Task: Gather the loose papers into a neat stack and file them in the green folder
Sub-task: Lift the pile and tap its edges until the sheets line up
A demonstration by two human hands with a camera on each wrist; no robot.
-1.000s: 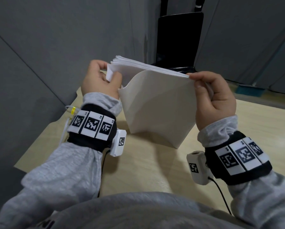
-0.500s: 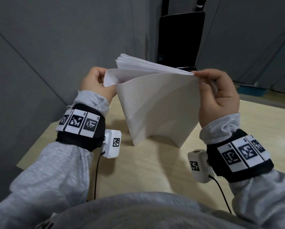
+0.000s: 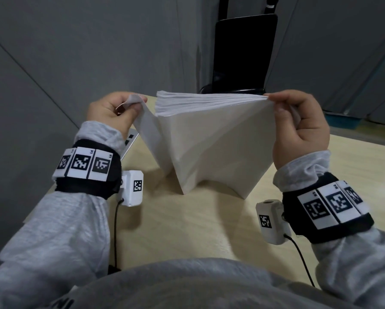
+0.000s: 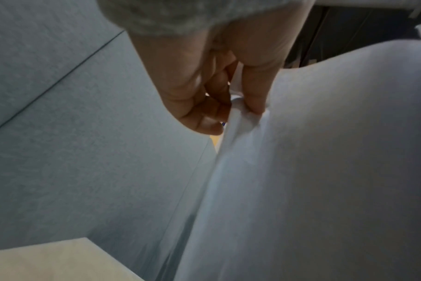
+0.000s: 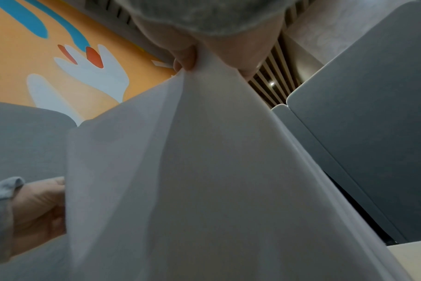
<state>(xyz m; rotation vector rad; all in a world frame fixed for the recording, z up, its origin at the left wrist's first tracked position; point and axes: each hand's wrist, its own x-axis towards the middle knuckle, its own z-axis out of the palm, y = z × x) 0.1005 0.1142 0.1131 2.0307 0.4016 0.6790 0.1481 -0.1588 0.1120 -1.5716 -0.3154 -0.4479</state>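
A thick stack of white papers stands on its lower edge on the wooden table, upright and bowed. My right hand pinches its top right corner, seen too in the right wrist view. My left hand pinches the top corner of a single sheet pulled away from the stack's left side; in the left wrist view my left hand has thumb and fingers closed on that corner. The rest of the stack's left corner fans loose. No green folder is in view.
Grey partition panels close in the left and back of the table. A black chair back stands behind the papers. A card with black code squares lies by my left wrist. The table's near left edge is close to my left forearm.
My left hand has moved left and outward, drawing one sheet away from the stack. The stack's left corner has come free and fanned. My right hand keeps its hold.
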